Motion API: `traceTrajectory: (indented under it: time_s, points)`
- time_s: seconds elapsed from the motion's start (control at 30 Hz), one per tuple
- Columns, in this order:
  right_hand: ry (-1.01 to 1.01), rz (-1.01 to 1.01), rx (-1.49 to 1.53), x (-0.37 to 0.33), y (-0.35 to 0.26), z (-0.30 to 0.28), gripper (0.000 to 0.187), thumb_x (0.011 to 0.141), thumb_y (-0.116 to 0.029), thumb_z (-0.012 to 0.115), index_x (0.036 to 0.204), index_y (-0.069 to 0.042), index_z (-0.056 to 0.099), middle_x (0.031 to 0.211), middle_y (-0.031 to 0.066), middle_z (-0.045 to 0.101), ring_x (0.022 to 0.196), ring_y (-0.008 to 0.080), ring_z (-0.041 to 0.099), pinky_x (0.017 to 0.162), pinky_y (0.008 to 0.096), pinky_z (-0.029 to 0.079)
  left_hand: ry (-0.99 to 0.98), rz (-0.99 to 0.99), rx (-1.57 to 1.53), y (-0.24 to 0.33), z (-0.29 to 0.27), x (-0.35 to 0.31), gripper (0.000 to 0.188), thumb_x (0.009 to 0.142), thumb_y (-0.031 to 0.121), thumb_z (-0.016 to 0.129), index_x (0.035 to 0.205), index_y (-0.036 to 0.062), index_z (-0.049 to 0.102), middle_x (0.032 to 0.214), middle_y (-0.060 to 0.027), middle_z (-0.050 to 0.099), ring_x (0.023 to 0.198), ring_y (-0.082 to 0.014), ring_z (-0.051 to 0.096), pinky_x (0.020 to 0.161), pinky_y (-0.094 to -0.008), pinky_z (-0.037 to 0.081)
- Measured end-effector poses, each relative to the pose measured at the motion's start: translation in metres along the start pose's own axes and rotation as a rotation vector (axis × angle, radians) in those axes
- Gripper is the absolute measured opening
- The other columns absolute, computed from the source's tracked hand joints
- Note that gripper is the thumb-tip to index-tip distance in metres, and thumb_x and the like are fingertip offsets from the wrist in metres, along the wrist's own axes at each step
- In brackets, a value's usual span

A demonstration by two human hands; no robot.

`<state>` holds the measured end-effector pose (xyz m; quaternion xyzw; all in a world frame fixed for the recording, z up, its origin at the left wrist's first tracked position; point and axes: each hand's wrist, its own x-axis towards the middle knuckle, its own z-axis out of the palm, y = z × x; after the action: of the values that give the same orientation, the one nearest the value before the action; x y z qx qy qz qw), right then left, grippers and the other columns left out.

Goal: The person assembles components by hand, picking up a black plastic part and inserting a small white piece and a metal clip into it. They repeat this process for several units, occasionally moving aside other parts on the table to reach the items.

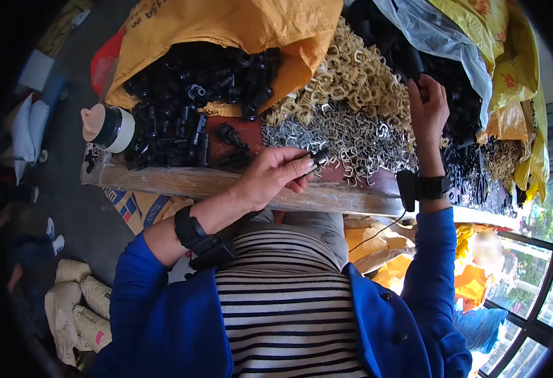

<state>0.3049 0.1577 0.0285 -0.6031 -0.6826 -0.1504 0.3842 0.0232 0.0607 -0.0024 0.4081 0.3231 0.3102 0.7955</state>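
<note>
My left hand (275,176) is over the front edge of the table, pinching a small black plastic fitting (318,159) between thumb and fingers. Further off to the right, my right hand (428,112) reaches to the heap of black parts, its thumb and fingers closed about the near end of a black plastic tube (410,62). Between the hands lies a spread of small silver metal hooks (345,138). Beyond it rises a heap of cream-coloured plastic rings (355,69).
An orange woven sack (226,22) spills black fittings (185,129) at the left. A dark jar with a pale band (114,129) stands by the table's left end. Yellow sacks (515,47) and clear plastic sheeting (437,38) border the right. The wooden table edge (194,179) runs before me.
</note>
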Motion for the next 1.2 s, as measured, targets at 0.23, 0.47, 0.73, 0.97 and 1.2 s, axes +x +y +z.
traceTrajectory:
  time_s: [0.23, 0.47, 0.73, 0.97, 1.2]
  points:
    - [-0.269, 0.052, -0.272, 0.043, 0.03, 0.033, 0.054, 0.071, -0.034, 0.056, 0.112, -0.005, 0.037, 0.102, 0.0191, 0.049, 0.09, 0.0374, 0.047, 0.071, 0.0427, 0.04, 0.03, -0.059, -0.142, 0.032, -0.009, -0.064, 0.032, 0.08, 0.015, 0.052, 0.105, -0.0023, 0.042, 0.08, -0.0083, 0.056, 0.064, -0.0096, 0.054, 0.056, -0.0201, 0.047]
    - [-0.221, 0.011, -0.033, 0.029, -0.032, -0.022, 0.043, 0.078, -0.027, 0.051, 0.109, 0.001, 0.038, 0.098, 0.0223, 0.051, 0.086, 0.0364, 0.051, 0.068, 0.039, 0.041, 0.12, -0.084, -0.196, 0.04, -0.021, -0.105, 0.03, 0.08, 0.017, 0.053, 0.102, -0.001, 0.044, 0.08, -0.0086, 0.056, 0.064, -0.0099, 0.054, 0.056, -0.0204, 0.046]
    - [-0.238, 0.496, 0.834, -0.018, -0.002, -0.123, 0.036, 0.076, -0.018, 0.058, 0.104, -0.002, 0.043, 0.096, 0.0088, 0.052, 0.071, 0.0191, 0.052, 0.061, 0.0284, 0.042, 0.079, -0.084, -0.182, 0.042, -0.025, -0.086, 0.024, 0.08, 0.016, 0.053, 0.097, -0.0006, 0.048, 0.081, -0.0072, 0.057, 0.064, -0.0094, 0.054, 0.058, -0.021, 0.046]
    - [0.288, 0.808, 1.78, -0.057, -0.007, -0.126, 0.036, 0.076, -0.018, 0.057, 0.106, -0.002, 0.044, 0.099, 0.0092, 0.05, 0.076, 0.0177, 0.048, 0.071, 0.03, 0.04, 0.092, -0.093, -0.227, 0.046, -0.02, -0.062, 0.023, 0.08, 0.013, 0.052, 0.098, -0.0001, 0.049, 0.079, -0.0043, 0.055, 0.063, -0.0083, 0.052, 0.058, -0.0201, 0.045]
    - [-0.474, 0.907, 1.669, -0.061, -0.114, -0.091, 0.039, 0.082, -0.029, 0.047, 0.108, 0.0, 0.045, 0.086, 0.0103, 0.054, 0.062, 0.0136, 0.05, 0.054, 0.0219, 0.042, 0.087, -0.065, -0.191, 0.063, 0.003, -0.061, 0.023, 0.08, 0.011, 0.052, 0.099, -0.0004, 0.05, 0.076, -0.0025, 0.054, 0.062, -0.0071, 0.05, 0.056, -0.019, 0.044]
